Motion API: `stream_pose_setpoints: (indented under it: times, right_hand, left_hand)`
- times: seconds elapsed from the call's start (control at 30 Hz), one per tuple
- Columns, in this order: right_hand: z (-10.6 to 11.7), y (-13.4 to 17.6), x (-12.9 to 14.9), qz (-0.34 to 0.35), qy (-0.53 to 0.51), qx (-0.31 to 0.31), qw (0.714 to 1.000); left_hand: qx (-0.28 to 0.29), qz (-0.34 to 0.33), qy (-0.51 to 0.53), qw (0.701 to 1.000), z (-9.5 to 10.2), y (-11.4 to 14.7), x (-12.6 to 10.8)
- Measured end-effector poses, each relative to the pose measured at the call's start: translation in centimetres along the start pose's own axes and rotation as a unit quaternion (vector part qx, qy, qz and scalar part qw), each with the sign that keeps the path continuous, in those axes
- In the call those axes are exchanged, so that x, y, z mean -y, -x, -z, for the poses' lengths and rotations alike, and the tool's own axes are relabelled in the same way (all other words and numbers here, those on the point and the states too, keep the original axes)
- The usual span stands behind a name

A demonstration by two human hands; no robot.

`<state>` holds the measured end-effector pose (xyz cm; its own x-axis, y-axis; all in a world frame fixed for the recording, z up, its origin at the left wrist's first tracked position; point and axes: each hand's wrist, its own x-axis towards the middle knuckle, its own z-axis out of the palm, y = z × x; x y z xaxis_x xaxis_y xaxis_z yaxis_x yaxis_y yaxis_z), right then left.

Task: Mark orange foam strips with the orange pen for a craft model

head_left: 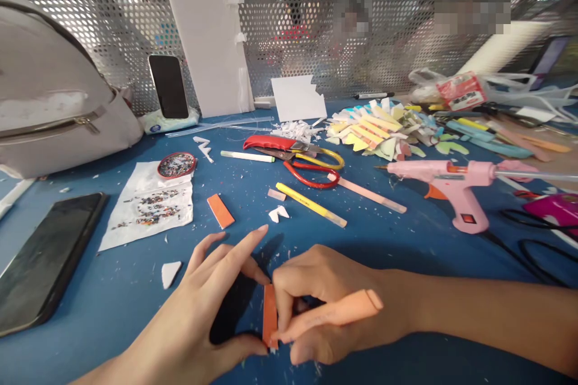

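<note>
My right hand (325, 289) grips an orange marker (334, 316), its tip down at the lower end of a small orange strip (270, 313) on the blue table. My left hand (212, 295) steadies that strip, the thumb at its near end and a fingertip at its far end, with the index finger raised. A second orange strip (221, 211) lies just beyond my left hand. Small white cut pieces (279, 213) and a capless-looking yellow marker (311, 204) are farther out in front of my hands.
Red-handled scissors (311, 171) lie mid-table. A pink glue gun (451, 183) with its cable is on the right. Colored paper pieces (374, 129) are heaped behind. At left are a phone (49, 258), beads on paper (153, 204) and a bag (58, 90).
</note>
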<state>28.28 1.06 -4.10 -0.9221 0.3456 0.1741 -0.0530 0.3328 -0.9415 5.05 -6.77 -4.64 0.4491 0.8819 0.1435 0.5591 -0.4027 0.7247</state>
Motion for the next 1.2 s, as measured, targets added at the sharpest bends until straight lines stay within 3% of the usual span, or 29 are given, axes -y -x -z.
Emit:
stream_pose_setpoints:
  times: [0.23, 0.4, 0.53, 0.7, 1.2]
  right_hand:
    - [0.3, 0.0, 0.1, -0.023, -0.023, 0.010, 0.999]
    - [0.5, 0.0, 0.1, -0.039, -0.028, 0.024, 0.999]
    - [0.5, 0.0, 0.1, -0.041, -0.015, 0.019, 0.999]
    - [0.3, 0.1, 0.3, -0.049, -0.010, -0.002, 0.999]
    - [0.1, 0.1, 0.5, -0.024, -0.028, -0.032, 0.999]
  left_hand:
    - [0.008, 0.043, 0.006, 0.999, 0.2, -0.1, -1.5]
    - [0.002, 0.029, -0.001, 1.000, 0.1, 0.0, -0.8]
    - [0.006, -0.002, 0.007, 1.000, 0.0, -0.1, -0.1]
    - [0.007, 0.044, 0.002, 0.999, 0.2, -0.2, -1.2]
    - [0.006, 0.050, -0.016, 0.999, 0.2, -0.3, -1.7]
